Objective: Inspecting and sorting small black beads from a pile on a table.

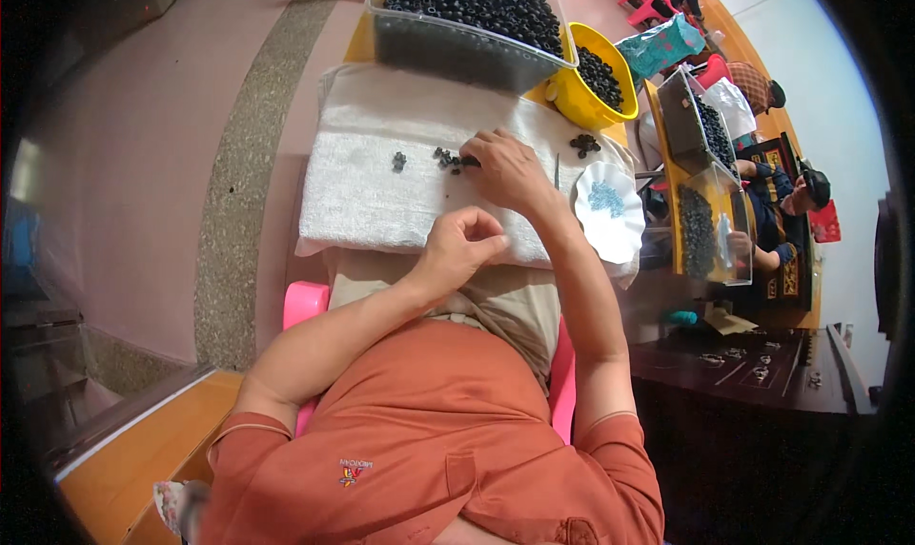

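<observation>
Low over the white towel (367,187), my right hand (510,170) reaches down with its fingers curled together. A small black part shows at its fingertips, beside a little cluster of black parts (445,157). Nearer to me, my left hand (462,246) is held in a pinch, thumb against forefinger; whatever it may hold is too small to make out. Another small group of dark parts (399,162) lies to the left on the towel. To the right of my right hand are a thin metal tool (558,171) and more black parts (584,145).
A white fluted dish (610,245) with tiny pale blue pieces sits at the towel's right. Beyond stand a clear bin (457,44) and a yellow tub (581,109), both filled with black parts. Across on the right, a person (782,206) sits by more clear bins (701,226).
</observation>
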A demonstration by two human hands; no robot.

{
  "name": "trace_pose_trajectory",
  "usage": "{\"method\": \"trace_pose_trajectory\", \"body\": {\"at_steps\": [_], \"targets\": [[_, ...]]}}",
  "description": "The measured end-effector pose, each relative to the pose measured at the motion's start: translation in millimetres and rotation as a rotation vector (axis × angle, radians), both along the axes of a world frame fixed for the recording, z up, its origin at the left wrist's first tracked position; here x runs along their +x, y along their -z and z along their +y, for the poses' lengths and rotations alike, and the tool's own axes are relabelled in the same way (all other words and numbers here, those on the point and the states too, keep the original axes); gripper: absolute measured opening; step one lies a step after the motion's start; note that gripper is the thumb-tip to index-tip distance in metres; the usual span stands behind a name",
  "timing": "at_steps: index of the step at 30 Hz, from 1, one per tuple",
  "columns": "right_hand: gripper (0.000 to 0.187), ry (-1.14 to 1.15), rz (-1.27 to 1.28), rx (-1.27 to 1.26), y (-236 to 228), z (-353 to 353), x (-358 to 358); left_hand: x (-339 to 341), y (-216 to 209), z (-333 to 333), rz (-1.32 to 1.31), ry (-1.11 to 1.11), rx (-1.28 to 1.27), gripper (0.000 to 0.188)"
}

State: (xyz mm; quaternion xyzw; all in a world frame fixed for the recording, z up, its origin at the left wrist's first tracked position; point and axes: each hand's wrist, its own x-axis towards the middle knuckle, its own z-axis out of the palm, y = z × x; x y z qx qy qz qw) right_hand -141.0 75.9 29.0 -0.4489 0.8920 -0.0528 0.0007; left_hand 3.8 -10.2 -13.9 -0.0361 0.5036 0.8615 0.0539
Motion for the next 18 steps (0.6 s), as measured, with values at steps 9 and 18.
{"method": "trace_pose_trajectory", "body": {"at_steps": [9,18], "targets": [[0.02,0.002,-0.019,-0.373,11.2,30.6,4.5,-2.6,-3.2,-5.4,-0.077,-0.055,0.018,0.009],[0.022,0.098,-0.297,-0.781,-2.2,59.1,42.1,-3.9,-1.2,-7.0,-0.172,-0.14,0.113,0.013]]}}
